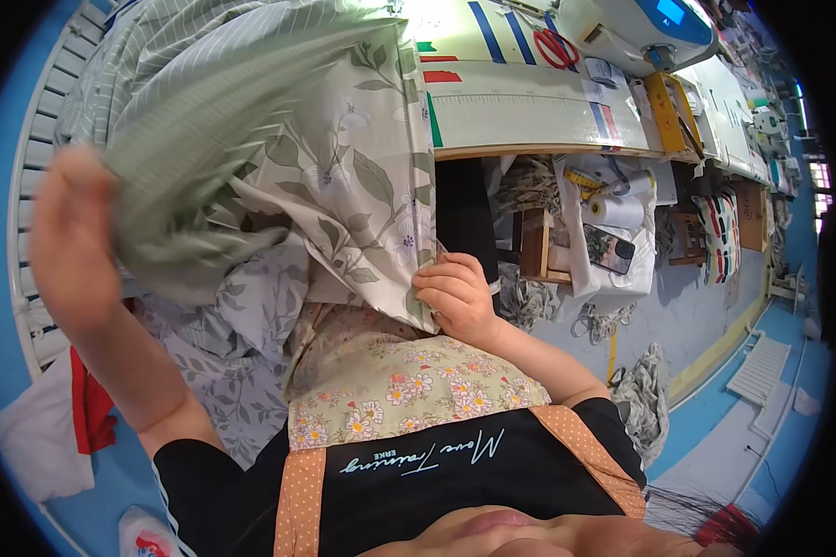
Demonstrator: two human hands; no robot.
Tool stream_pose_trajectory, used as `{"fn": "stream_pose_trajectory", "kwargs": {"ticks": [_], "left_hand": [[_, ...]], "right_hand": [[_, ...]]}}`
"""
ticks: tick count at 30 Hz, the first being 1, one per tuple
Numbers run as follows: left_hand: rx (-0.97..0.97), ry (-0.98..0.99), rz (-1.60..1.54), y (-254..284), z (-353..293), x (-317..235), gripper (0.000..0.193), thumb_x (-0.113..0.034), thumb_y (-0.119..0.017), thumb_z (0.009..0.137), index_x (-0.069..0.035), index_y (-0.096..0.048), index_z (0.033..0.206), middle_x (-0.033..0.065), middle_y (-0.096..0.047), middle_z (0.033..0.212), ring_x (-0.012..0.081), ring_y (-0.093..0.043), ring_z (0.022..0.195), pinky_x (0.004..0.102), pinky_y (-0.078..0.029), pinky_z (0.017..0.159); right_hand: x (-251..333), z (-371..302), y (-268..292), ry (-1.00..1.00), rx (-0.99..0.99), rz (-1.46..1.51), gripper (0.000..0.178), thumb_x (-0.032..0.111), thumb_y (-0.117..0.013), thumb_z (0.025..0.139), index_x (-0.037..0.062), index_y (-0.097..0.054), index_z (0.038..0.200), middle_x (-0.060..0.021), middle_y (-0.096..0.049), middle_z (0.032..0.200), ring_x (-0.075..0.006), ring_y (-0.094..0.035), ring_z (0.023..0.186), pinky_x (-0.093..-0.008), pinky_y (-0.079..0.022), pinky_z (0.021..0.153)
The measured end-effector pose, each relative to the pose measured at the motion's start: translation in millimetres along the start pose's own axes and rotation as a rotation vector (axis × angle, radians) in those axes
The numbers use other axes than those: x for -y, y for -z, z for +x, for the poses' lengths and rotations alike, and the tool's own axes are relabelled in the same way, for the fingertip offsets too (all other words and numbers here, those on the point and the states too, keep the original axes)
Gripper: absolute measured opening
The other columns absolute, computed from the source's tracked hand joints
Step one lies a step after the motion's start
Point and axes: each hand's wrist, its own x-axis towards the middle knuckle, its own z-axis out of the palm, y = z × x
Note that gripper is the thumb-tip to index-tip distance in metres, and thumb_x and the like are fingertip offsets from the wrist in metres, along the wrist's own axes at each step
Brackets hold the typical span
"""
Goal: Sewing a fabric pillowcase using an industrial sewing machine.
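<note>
A large pale cloth printed with grey-green leaves and white flowers hangs off the table edge toward my lap. Its plain green side is turned up at the left and smeared by motion. My right hand pinches the hemmed edge of this cloth near its lower corner. Raised at the far left, my left hand is blurred, close beside the green side. Whether its fingers grip the cloth does not show. More leaf-printed cloth lies below, next to my flowered apron.
The white worktable carries a ruler scale, coloured tape strips, red-handled scissors and a sewing machine. A yellow box stands at its edge. Beneath, a white-covered stool holds thread cones and a phone. A white slatted rack stands left.
</note>
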Motion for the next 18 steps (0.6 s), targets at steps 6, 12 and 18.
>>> {"fn": "stream_pose_trajectory", "kwargs": {"ticks": [6,12,18], "left_hand": [[1.058,-0.481,0.752,-121.4,-81.4,63.8,0.016,-0.016,-0.066,0.085,-0.007,-0.054,0.079,0.0068,-0.060,0.065,0.0276,-0.064,0.061,0.0402,-0.049,0.052],[1.052,-0.492,0.824,-149.9,-97.4,112.9,0.015,-0.014,-0.064,0.084,-0.006,-0.053,0.077,0.0096,-0.063,0.064,0.0286,-0.066,0.060,0.0410,-0.050,0.050],[1.049,-0.485,0.793,-152.6,-101.5,122.9,0.015,-0.015,-0.063,0.084,-0.006,-0.055,0.078,0.0106,-0.063,0.062,0.0294,-0.067,0.060,0.0418,-0.051,0.051]], "right_hand": [[6.8,-3.1,-2.5,0.027,-0.075,-0.038,0.022,0.001,-0.066,0.069,0.0046,-0.069,0.091,-0.0045,-0.069,0.104,-0.0221,-0.066,0.105,-0.0479,-0.044,0.100],[5.0,-10.9,-6.0,0.043,-0.104,-0.062,0.020,0.004,-0.067,0.070,0.0044,-0.069,0.089,-0.0068,-0.069,0.108,-0.0237,-0.064,0.108,-0.0480,-0.044,0.101],[6.1,-2.5,-3.7,0.065,-0.161,-0.083,0.019,0.010,-0.072,0.069,0.0053,-0.070,0.087,-0.0085,-0.069,0.113,-0.0251,-0.063,0.113,-0.0496,-0.042,0.104]]}}
